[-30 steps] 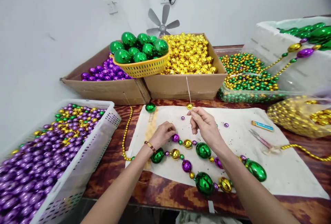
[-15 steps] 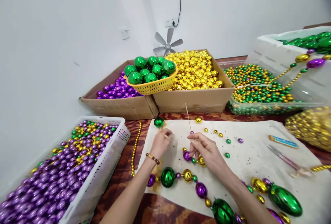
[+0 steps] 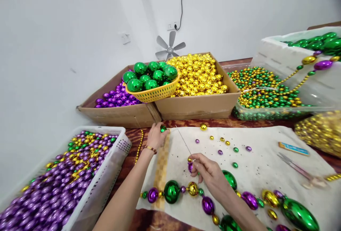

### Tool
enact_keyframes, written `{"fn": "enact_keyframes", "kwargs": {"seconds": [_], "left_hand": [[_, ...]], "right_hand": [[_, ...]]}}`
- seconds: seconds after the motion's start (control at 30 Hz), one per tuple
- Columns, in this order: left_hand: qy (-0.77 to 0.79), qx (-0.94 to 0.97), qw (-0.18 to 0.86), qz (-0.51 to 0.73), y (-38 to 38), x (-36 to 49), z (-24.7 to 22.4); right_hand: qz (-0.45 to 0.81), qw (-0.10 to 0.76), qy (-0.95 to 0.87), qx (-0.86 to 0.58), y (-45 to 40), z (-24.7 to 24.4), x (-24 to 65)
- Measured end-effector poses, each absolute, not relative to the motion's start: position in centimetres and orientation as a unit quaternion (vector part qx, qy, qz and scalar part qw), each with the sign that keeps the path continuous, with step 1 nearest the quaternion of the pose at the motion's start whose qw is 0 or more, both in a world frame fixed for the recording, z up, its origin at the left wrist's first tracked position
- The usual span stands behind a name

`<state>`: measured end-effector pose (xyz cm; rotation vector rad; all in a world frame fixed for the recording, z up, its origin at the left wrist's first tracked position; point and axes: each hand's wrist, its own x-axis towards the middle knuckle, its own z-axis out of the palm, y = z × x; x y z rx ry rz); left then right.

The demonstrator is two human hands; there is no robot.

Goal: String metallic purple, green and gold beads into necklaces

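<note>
One green ball [image 3: 163, 128] is held between the fingers of the left hand [image 3: 155, 137]. One needle [image 3: 183, 140] is pinched in the right hand [image 3: 207, 170].

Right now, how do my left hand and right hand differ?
Your left hand has its fingers on a green bead; your right hand holds a thin needle.
The left hand is at the far left corner of the cloth; the right hand is nearer you.
The left hand's wrist wears a bracelet; the right hand's shows none.
Both are ungloved.
</note>
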<state>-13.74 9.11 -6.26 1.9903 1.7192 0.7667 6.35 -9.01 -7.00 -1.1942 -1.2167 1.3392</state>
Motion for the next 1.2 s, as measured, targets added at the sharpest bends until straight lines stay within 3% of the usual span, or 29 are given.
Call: {"fn": "enact_keyframes", "kwargs": {"seconds": [0.07,0.23,0.33,0.53,1.2], "left_hand": [[0.589,0.690,0.271,0.323,7.5,-14.1,-5.7],[0.416,0.443,0.613,0.505,3.3,-13.2,-4.2],[0.359,0.345,0.686,0.530,2.6,-12.6,-3.1],[0.326,0.229,0.752,0.525,3.5,-12.5,-1.7],[0.295,0.124,0.795,0.516,4.0,-11.2,-1.1]], "right_hand": [[0.548,0.468,-0.492,-0.489,-8.8,-7.3,6.2],[0.549,0.462,-0.484,-0.501,-9.3,-7.3,5.9],[0.525,0.460,-0.497,-0.515,-9.9,-7.4,6.1],[0.498,0.459,-0.532,-0.508,-10.5,-8.1,6.2],[0.486,0.433,-0.559,-0.513,-10.7,-7.9,6.2]]}}
